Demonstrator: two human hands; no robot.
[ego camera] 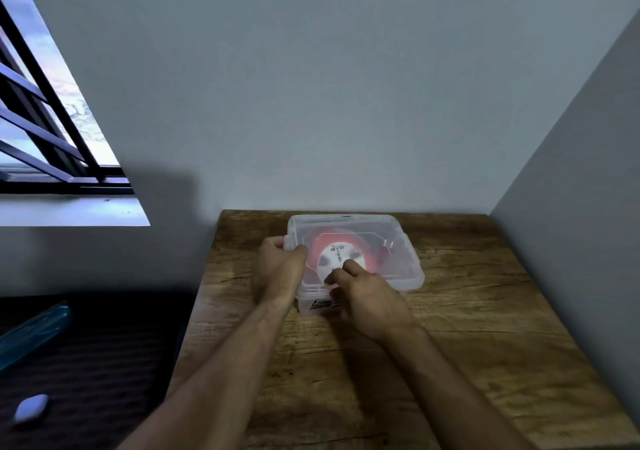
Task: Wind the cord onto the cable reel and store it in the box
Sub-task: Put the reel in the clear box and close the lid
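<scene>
Clear plastic — a lidded storage box (353, 259) — sat on the far part of a wooden table (450, 328), close to the grey wall (329, 86). Through its translucent lid (391, 238) showed the cable reel (341, 255): a white hub ringed by red cord (320, 243), lying flat inside the box. The lid lay over the box, though whether it was fully snapped down could not be told.

The person's left hand (282, 269) was at the box's left edge, the thumb on top of the lid rim and the fingers curled round the side, gripping it. The right hand (367, 297) rested on the near part of the lid, its fingers (341, 273) bent and close together, tips pressing on the plastic above the reel's hub. Both forearms were bare and reached in from the near edge of the table.

To the left, lower down — a dark surface (86, 363) bore a teal plastic piece (31, 332) and a small pale oval object (31, 408). A barred window (45, 120) stood at the upper left.
</scene>
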